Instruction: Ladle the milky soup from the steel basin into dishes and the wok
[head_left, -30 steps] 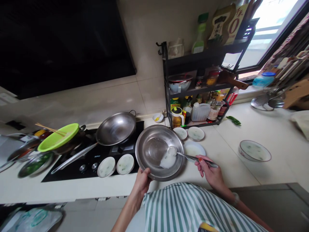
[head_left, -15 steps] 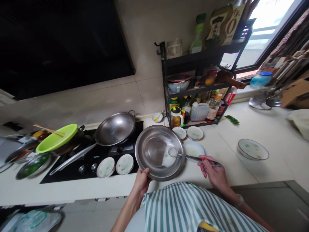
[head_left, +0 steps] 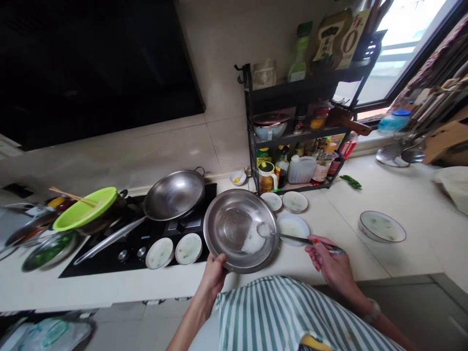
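My left hand (head_left: pixel 216 269) grips the near rim of a wide steel basin (head_left: pixel 228 229), its thumb over the edge. The basin is tilted, and whitish liquid (head_left: pixel 253 240) pools at its right side. In my right hand (head_left: pixel 328 257) is the handle of a metal ladle (head_left: pixel 288 238), whose bowl rests in or just over that liquid. Right behind the ladle handle, partly covered by the basin, stands a white bowl (head_left: pixel 298 224) of pale soup. Two smaller bowls of soup with green bits, one of them a round bowl (head_left: pixel 295 201), sit behind it.
Left of the basin, a steel wok (head_left: pixel 175 195) stands on the black cooktop (head_left: pixel 106 256), with two soup bowls at its front edge. A green plastic basin (head_left: pixel 87 208) with chopsticks is further left. Behind is a seasoning rack (head_left: pixel 292 139); another soup bowl (head_left: pixel 382 226) stands right.
My right hand has moved slightly right, drawing the ladle's bowl toward the basin's right wall. My left hand keeps its hold on the rim.
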`<state>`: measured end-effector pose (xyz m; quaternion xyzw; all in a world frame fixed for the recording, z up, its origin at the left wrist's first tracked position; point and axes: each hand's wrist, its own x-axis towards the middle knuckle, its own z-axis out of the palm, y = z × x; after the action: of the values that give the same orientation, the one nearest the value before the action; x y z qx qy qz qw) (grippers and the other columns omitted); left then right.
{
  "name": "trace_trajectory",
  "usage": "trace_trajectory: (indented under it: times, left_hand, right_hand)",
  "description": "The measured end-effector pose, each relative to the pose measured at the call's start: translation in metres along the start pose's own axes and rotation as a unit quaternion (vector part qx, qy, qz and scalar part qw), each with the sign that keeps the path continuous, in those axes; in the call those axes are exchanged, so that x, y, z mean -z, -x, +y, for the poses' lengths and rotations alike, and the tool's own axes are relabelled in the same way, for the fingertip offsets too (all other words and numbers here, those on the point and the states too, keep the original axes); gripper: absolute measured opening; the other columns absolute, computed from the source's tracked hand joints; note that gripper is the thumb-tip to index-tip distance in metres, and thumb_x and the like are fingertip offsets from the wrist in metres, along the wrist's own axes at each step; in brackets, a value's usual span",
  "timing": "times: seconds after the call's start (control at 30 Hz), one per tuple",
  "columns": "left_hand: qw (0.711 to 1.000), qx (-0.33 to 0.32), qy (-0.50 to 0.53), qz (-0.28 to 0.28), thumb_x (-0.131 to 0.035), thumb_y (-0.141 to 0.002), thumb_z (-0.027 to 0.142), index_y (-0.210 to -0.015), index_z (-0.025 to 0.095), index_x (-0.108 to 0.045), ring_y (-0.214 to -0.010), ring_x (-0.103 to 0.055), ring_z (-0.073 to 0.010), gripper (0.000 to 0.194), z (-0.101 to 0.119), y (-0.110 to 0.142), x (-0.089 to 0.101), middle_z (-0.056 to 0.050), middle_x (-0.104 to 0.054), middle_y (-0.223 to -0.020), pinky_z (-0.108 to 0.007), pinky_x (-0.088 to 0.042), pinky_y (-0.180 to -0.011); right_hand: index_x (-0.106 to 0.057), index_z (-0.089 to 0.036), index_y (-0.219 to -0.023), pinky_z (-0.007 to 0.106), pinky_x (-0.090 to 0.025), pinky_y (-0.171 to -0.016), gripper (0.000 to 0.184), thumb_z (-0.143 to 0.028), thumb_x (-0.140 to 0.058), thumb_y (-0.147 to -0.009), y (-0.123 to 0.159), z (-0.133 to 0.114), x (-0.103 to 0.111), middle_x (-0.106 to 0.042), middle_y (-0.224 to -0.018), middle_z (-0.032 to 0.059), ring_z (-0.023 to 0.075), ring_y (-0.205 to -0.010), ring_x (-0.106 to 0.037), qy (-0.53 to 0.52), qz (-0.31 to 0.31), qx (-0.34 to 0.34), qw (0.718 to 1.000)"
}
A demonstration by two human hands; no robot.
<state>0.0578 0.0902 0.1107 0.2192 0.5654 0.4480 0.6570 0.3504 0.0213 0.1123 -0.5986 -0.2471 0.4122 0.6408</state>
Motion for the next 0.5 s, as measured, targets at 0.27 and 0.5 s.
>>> trace_trajectory:
  times: [0.27,0.5]
  left_hand:
    - [1.000,0.000,-0.003,0.001,-0.057,-0.052,0.013,-0.083,0.019,-0.048,-0.048,-0.049,-0.0099,0.032,0.001,0.000,0.000,0.005,-0.057,-0.057,-0.022,-0.036,-0.049]
    - [1.000,-0.007,0.004,0.008,-0.057,-0.054,0.014,-0.079,0.019,-0.046,-0.048,-0.049,-0.0093,0.028,-0.002,-0.004,0.004,0.006,-0.055,-0.056,-0.021,-0.034,-0.048]
  right_hand:
    - [-0.064,-0.015,-0.094,0.020,-0.036,-0.036,0.040,-0.047,-0.071,-0.071,-0.001,-0.018,0.021,-0.065,-0.061,0.0044,0.0112,-0.046,-0.050,-0.004,0.069,0.018,0.997]
    - [-0.064,-0.017,-0.099,0.025,-0.043,-0.039,0.034,-0.046,-0.058,-0.082,-0.003,-0.018,0.057,-0.065,-0.066,0.0035,0.0114,-0.043,-0.049,0.168,0.069,0.119,0.976]
